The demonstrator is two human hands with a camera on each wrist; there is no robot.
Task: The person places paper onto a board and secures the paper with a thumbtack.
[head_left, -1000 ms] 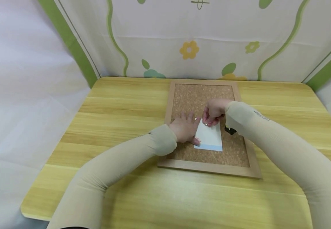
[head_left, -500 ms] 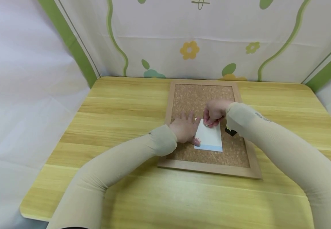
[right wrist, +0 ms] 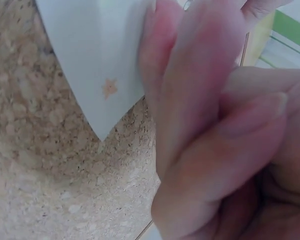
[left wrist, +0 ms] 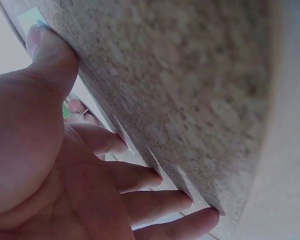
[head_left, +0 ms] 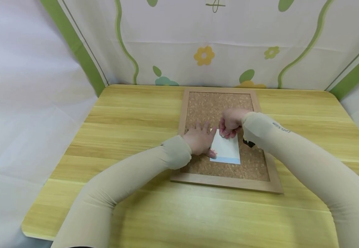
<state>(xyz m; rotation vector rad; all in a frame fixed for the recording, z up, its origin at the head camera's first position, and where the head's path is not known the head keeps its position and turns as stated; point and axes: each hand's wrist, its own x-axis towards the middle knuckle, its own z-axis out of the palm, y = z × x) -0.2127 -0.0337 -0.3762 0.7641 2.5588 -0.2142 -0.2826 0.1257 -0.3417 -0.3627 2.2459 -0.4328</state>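
Observation:
A white card with a blue lower edge lies on a wood-framed cork board. My left hand rests over the card's left side, fingers spread; in the left wrist view its thumb presses a card corner and the other fingertips touch the cork. Near the card's top edge, my right hand pinches a small shiny pin between thumb and fingers. Those fingers hide most of the pin, and whether its point has entered the card I cannot tell. An orange star print shows near one card corner.
The board lies on a light wooden table, reaching close to its far edge. Behind stands a white flower-patterned curtain. A small black object shows beneath my right wrist.
The right fingertips have moved down very slightly over the card's upper part, still pinching the pin. My left hand stays in place, and the head view shifts a little.

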